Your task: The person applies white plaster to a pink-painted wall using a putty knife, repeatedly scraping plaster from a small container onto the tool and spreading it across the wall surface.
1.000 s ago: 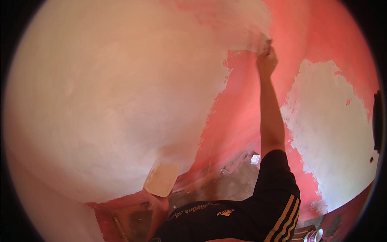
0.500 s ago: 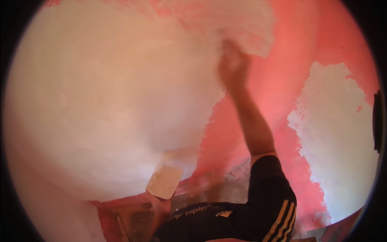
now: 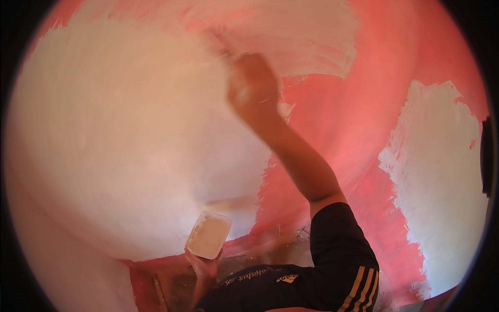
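Observation:
My right hand is raised against the upper wall, its fingers closed round a paintbrush. The brush is a dark, slanting smear past the fingertips, pointing up and left over a thinly coated patch. Low in the middle, my left hand grips a pale rectangular tub from below. The tub is tilted, and cream-coloured paint shows inside it. Before me the wall carries a broad cream coat, with bare red-pink wall along its ragged right edge.
Another cream patch covers the wall at the right. A dark object stands at the far right rim. Below the painted wall, a cluttered brownish surface shows behind my black sleeve. A pale streak lies above the tub.
My right hand has swept left across the upper wall with the brush, its forearm now slanting more. My left hand and the tub have shifted only slightly left and down.

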`<action>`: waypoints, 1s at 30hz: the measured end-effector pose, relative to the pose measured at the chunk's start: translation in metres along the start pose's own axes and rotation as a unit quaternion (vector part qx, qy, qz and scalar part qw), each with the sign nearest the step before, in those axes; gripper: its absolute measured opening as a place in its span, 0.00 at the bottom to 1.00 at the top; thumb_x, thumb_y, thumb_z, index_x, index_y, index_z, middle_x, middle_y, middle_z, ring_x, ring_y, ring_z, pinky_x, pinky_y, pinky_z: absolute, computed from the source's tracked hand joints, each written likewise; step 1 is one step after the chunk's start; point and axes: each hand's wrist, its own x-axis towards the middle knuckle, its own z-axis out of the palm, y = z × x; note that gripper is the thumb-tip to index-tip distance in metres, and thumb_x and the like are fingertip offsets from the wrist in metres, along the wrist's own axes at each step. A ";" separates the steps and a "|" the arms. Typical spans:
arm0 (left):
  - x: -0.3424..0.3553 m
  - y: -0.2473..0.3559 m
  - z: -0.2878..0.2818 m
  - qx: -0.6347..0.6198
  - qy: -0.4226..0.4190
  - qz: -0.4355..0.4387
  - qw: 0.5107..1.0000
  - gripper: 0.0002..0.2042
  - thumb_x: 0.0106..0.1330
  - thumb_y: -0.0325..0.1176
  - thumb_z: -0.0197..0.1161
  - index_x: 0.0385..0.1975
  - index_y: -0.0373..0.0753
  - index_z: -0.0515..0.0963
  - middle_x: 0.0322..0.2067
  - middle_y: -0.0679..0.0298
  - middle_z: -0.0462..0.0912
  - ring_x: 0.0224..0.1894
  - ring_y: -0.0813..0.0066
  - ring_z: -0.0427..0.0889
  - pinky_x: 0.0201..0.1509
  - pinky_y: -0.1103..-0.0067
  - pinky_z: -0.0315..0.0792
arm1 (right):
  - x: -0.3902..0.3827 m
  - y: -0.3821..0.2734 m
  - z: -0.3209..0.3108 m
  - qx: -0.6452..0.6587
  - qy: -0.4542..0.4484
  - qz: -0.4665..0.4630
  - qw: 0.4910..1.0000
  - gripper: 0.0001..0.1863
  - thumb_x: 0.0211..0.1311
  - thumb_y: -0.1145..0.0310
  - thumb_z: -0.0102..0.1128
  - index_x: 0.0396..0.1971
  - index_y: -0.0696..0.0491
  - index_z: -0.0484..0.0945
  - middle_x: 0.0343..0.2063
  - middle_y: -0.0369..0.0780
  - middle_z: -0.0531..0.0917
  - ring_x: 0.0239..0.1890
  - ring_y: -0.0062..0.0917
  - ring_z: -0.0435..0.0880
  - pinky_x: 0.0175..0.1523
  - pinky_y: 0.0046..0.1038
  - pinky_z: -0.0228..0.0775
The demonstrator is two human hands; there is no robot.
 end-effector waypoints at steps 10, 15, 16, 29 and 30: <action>-0.004 -0.026 0.010 0.128 -0.004 0.076 0.989 0.33 0.69 0.70 0.40 0.65 0.57 0.68 0.61 0.73 0.74 0.60 0.63 0.74 0.53 0.58 0.70 | -0.028 0.300 -0.119 -0.441 0.100 0.039 0.891 0.21 0.71 0.64 0.54 0.62 0.48 0.77 0.36 0.41 0.85 0.37 0.40 0.83 0.44 0.38 0.76; 0.006 -0.023 -0.026 0.022 0.005 -0.038 0.999 0.34 0.68 0.73 0.40 0.64 0.57 0.68 0.60 0.73 0.75 0.58 0.64 0.74 0.52 0.59 0.71 | -0.024 0.057 -0.012 -0.058 -0.019 -0.083 0.995 0.30 0.54 0.84 0.49 0.62 0.62 0.71 0.43 0.46 0.79 0.41 0.38 0.77 0.47 0.40 0.73; 0.005 -0.021 -0.020 0.027 0.003 -0.035 0.999 0.34 0.68 0.73 0.40 0.64 0.57 0.68 0.60 0.73 0.75 0.58 0.64 0.74 0.52 0.59 0.71 | -0.016 0.051 -0.022 -0.022 0.008 -0.063 0.998 0.30 0.54 0.86 0.51 0.61 0.60 0.74 0.41 0.45 0.80 0.39 0.38 0.78 0.45 0.38 0.74; 0.007 -0.053 0.002 0.026 0.009 0.020 0.999 0.34 0.68 0.72 0.39 0.63 0.57 0.69 0.60 0.75 0.75 0.58 0.65 0.74 0.50 0.60 0.69 | 0.010 0.206 -0.043 -0.172 0.051 0.034 0.983 0.33 0.56 0.82 0.53 0.65 0.47 0.74 0.41 0.42 0.84 0.36 0.35 0.77 0.47 0.39 0.71; 0.002 -0.055 0.003 0.030 0.017 0.028 0.999 0.34 0.68 0.72 0.39 0.63 0.57 0.69 0.60 0.75 0.75 0.58 0.65 0.74 0.50 0.60 0.69 | 0.016 0.146 -0.033 -0.122 0.008 -0.027 0.992 0.36 0.53 0.84 0.54 0.66 0.47 0.73 0.40 0.42 0.84 0.39 0.36 0.76 0.53 0.38 0.71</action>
